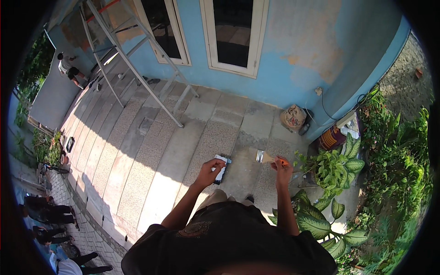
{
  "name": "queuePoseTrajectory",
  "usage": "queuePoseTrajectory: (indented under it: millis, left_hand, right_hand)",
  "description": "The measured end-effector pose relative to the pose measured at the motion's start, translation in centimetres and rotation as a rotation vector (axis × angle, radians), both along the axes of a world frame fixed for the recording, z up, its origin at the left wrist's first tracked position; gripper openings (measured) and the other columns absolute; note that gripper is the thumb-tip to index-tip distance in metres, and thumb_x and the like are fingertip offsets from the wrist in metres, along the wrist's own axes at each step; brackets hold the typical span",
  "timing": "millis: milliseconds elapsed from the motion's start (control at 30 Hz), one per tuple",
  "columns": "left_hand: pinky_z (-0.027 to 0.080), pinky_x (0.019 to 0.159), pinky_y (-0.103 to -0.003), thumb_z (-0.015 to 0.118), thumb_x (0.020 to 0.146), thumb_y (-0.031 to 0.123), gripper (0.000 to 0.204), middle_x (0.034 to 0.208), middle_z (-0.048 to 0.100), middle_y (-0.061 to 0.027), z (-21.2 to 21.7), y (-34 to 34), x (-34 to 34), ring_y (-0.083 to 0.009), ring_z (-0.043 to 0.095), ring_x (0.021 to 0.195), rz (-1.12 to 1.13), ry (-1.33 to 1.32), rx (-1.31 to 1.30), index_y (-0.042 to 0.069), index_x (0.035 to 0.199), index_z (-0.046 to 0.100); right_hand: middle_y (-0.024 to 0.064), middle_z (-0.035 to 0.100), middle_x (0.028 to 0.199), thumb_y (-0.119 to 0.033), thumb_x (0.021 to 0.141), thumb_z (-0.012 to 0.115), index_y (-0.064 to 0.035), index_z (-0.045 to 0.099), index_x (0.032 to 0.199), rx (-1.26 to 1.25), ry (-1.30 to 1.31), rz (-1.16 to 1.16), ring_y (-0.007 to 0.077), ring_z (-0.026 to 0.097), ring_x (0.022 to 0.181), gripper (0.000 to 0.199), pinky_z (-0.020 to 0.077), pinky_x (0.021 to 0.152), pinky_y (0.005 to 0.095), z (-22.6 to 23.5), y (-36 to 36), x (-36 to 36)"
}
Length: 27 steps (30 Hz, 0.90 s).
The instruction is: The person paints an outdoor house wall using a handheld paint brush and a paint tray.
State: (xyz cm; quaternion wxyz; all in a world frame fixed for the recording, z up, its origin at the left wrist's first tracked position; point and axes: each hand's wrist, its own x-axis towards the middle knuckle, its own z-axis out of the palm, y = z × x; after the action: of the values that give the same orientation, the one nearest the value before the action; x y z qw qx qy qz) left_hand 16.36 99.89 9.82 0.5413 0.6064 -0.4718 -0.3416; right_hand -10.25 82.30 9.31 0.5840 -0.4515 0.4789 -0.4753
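Note:
A flat paintbrush (264,156) with a pale head, silver ferrule and orange-tipped wooden handle is gripped in my right hand (283,170), its bristles pointing left over the paving. To the left, my left hand (211,171) has its fingers curled and pressed together at a white rectangular thing (221,171) with dark edges and a bluish corner. It appears gripped at its left side; its exact kind is too small to tell. The two hands are apart, both in front of my body above the floor (240,169).
A metal stepladder (137,68) stands left, near the blue wall (293,50) with its worn patches. By the wall on the right are a patterned sack (293,117) and a dark bucket (333,137). Leafy potted plants (332,162) grow beside my right arm. Another person (68,68) stands far left.

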Motion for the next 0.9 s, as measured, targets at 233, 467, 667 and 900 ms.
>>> queuePoseTrajectory:
  millis: [233, 467, 667, 900]
  left_hand:
    - [0.051, 0.087, -0.032, 0.057, 0.098, 0.007, 0.013, 0.102, 0.067, -0.0093, -2.2, 0.2, -2.7, -0.0163, 0.065, 0.096, 0.084, 0.046, 0.114, -0.001, 0.107, 0.063]
    - [0.052, 0.082, -0.031, 0.06, 0.093, 0.0, 0.017, 0.105, 0.064, -0.0094, -6.2, 0.4, -0.9, -0.018, 0.064, 0.097, 0.089, 0.018, 0.108, 0.003, 0.109, 0.062]
    - [0.052, 0.079, -0.031, 0.058, 0.092, -0.003, 0.018, 0.103, 0.064, -0.0096, -12.6, -0.9, 4.5, -0.0184, 0.064, 0.093, 0.097, 0.065, 0.176, 0.003, 0.108, 0.063]
    - [0.051, 0.075, -0.029, 0.055, 0.091, -0.004, 0.018, 0.088, 0.065, -0.0078, -28.7, 3.9, 6.9, -0.0161, 0.064, 0.079, 0.279, 0.098, 0.444, 0.003, 0.106, 0.064]
  right_hand:
    - [0.0119, 0.07, 0.089, -0.014, 0.093, 0.069, 0.0062, 0.066, 0.106, 0.074, 0.008, 0.09, 0.0189, 0.071, 0.076, 0.025, 0.0605, 0.074, 0.0341, -4.1, -2.7, -1.6]
    - [0.0113, 0.071, 0.096, -0.023, 0.096, 0.067, 0.0007, 0.067, 0.11, 0.145, 0.086, 0.133, 0.0204, 0.072, 0.087, 0.028, 0.0578, 0.077, 0.0318, -7.1, -3.6, 1.1]
    - [0.0091, 0.07, 0.095, -0.021, 0.095, 0.067, 0.0017, 0.068, 0.111, 0.109, 0.194, 0.128, 0.0169, 0.07, 0.087, 0.028, 0.0562, 0.078, 0.0307, -12.9, -2.0, 7.6]
    - [0.0089, 0.071, 0.088, -0.014, 0.092, 0.068, 0.0032, 0.07, 0.107, 0.265, 0.36, 0.195, 0.0163, 0.07, 0.085, 0.023, 0.0541, 0.078, 0.0285, -33.3, 4.3, 14.6]
